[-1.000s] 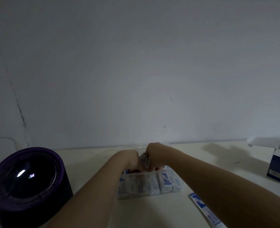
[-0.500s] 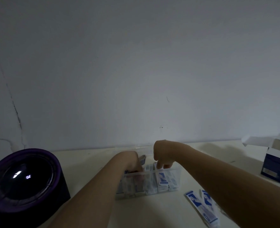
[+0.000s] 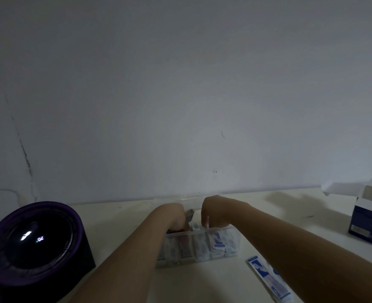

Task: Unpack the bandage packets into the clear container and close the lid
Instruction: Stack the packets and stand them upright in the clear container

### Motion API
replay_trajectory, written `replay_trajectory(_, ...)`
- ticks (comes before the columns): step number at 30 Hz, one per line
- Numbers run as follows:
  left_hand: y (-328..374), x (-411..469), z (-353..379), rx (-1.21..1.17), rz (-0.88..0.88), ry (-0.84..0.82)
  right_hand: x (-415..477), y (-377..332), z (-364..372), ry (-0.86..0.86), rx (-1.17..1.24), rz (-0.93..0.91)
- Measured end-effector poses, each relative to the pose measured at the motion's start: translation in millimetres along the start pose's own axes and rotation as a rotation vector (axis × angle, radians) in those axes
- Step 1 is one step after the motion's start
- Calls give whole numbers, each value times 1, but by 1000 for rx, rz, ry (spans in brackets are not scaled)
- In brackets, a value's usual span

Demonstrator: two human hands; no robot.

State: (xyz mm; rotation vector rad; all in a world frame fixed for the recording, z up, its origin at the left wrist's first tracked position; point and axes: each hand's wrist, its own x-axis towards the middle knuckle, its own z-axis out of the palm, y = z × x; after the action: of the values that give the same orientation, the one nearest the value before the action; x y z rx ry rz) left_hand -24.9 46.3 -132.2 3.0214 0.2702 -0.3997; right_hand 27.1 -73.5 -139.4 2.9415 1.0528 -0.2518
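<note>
The clear container (image 3: 231, 248) stands on the table at centre, with several white-and-blue bandage packets (image 3: 218, 243) upright inside. Its clear lid (image 3: 187, 197) lies open behind it. My left hand (image 3: 172, 217) reaches into the container's left part, fingers curled round a packet (image 3: 190, 214) whose dark blue end sticks up beside it. To its right, my right hand (image 3: 215, 212) hangs over the middle of the container. Its fingers point down and touch the packets there. The fingertips of both hands are hidden behind the container's rim.
Loose bandage packets (image 3: 268, 278) lie on the table at the front right, under my right forearm. An open blue-and-white box (image 3: 368, 219) stands at the far right. A dark purple round speaker (image 3: 34, 243) sits at the left. A wall runs close behind the table.
My right hand left the left hand, moved a little to the right and lowered its fingers into the container. My left hand stayed in the container's left part.
</note>
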Motion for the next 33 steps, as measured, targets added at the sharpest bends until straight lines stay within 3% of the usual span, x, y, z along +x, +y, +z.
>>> replay_trajectory(10, -3, -3, -2, -125, -4, -10, 4, -1, -6, -223, -148, -50)
replay_trajectory(12, -8, -8, -7, -445, 10, 32, -3, -4, -13, -244, -62, -39)
replay_trajectory(14, -13, -17, -15, -926, 44, 90, -13, -3, -25, -183, 44, -81)
replay_trajectory(16, -20, -27, -20, -1392, 89, 154, -27, -4, -41, 44, 132, -150)
replay_trajectory(18, -26, -37, -23, -1829, 146, 109, -42, -8, -52, 264, 316, -225)
replay_trajectory(20, -27, -46, -24, -2078, 183, 11, -54, -19, -57, 316, 467, -316)
replay_trajectory(25, -10, -61, -20, -1937, 237, -48, -64, -43, -40, 405, 224, -461)
replay_trajectory(28, -8, -63, -18, -1877, 259, -35, -63, -40, -36, 506, 281, -475)
replay_trajectory(33, -13, -69, -15, -1767, 308, -111, -64, -37, -39, 521, 280, -472)
